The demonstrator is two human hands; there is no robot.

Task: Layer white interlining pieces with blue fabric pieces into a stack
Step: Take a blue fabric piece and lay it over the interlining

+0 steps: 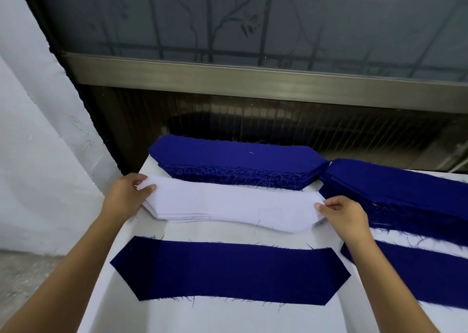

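Both hands pinch the top white interlining piece (233, 203) by its ends, left hand (126, 195), right hand (344, 216); its long axis parallels the single blue fabric piece (228, 272) lying nearer the person.

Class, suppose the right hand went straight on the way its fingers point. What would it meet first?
The white interlining stack, whose end the right hand now pinches; beyond it, probably the left hand, though depth is unclear.
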